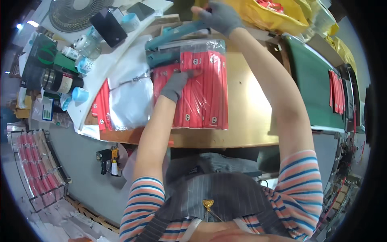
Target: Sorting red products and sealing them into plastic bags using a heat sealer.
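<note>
My left hand (177,85), in a grey fingerless glove, lies with fingers stretched out on a clear plastic bag (201,94) full of flat red packets. The bag's clear far end lies beside a teal lever tool (163,59) that looks like a hand heat sealer. Its long arm (177,34) is raised at a slant above the base. At the far side of the table my right hand (223,18), gloved the same way, is closed round the right end of that arm. Some fingertips are blurred.
Left of the filled bag lies a stack of clear bags (131,103), beside more red packets (103,105). A white shelf (102,80) holds cups, jars and a phone (109,27). Yellow sacks (278,18) stand at the back right. A green-topped surface (312,80) is at right.
</note>
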`<state>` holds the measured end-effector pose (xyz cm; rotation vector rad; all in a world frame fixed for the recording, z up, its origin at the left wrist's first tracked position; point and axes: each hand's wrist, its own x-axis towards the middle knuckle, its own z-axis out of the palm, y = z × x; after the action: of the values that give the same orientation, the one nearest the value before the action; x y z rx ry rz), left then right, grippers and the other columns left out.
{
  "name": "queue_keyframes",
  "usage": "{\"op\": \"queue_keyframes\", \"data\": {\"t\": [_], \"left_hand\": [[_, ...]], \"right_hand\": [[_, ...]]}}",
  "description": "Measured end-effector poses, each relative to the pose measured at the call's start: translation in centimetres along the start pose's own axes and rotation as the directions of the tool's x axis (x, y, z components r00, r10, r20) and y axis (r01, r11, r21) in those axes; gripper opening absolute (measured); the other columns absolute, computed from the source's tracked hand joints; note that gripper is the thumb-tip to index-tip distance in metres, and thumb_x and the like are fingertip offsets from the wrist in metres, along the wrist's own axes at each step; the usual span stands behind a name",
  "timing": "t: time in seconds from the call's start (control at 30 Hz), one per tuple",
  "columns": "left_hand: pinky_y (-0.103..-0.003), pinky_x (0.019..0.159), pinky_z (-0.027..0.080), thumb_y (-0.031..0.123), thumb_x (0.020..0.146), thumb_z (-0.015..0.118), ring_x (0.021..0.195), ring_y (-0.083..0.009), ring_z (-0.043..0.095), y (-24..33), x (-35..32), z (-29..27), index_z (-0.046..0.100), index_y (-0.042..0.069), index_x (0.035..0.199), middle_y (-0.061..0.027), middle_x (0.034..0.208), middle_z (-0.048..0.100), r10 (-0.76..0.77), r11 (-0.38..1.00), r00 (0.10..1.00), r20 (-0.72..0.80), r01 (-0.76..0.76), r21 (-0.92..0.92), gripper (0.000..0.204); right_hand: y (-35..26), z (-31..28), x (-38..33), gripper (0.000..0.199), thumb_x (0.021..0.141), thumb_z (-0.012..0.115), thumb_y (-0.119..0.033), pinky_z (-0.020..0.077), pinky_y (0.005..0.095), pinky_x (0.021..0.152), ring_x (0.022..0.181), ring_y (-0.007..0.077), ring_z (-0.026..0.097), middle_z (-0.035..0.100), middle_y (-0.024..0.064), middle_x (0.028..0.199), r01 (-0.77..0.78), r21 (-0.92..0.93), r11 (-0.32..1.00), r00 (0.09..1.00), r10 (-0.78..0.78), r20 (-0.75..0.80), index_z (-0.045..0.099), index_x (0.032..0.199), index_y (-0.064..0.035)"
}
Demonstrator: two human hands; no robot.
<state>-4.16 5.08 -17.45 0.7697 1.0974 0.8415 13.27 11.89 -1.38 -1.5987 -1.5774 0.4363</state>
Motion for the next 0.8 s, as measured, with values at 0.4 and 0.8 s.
{"op": "queue_keyframes", "data": {"t": [0.4, 0.8], "left_hand": [[-0.028, 0.08, 0.046, 0.024, 0.069, 0.077, 0.085, -0.0153, 0.062, 2.9, 2.4, -6.7, 0.066, -0.001, 0.1, -0.0075, 0.093, 0.067, -0.087, 0.983, 0.996, 0.017, 0.083, 0.162, 0.041], [-0.031, 0.079, 0.05, 0.019, 0.077, 0.071, 0.085, -0.0166, 0.064, 2.7, 3.1, -7.1, 0.063, 0.001, 0.105, -0.0073, 0.096, 0.067, -0.083, 0.97, 0.996, -0.039, 0.089, 0.227, 0.035]], "right_hand": [[11.8, 5.2, 0.2, 0.021, 0.083, 0.054, -0.03, 0.0484, 0.0441, 0.067, 0.077, 0.0337, 0.061, 0.063, 0.0131, 0.084, 0.106, -0.472, 0.875, 0.991, -0.133, -0.024, 0.059, 0.084, -0.0099], [11.8, 5.4, -0.9, 0.026, 0.083, 0.056, -0.036, 0.0494, 0.0416, 0.068, 0.077, 0.0334, 0.062, 0.063, 0.0145, 0.082, 0.041, -0.479, 0.877, 0.989, -0.105, -0.108, 0.061, 0.089, -0.0109]]}}
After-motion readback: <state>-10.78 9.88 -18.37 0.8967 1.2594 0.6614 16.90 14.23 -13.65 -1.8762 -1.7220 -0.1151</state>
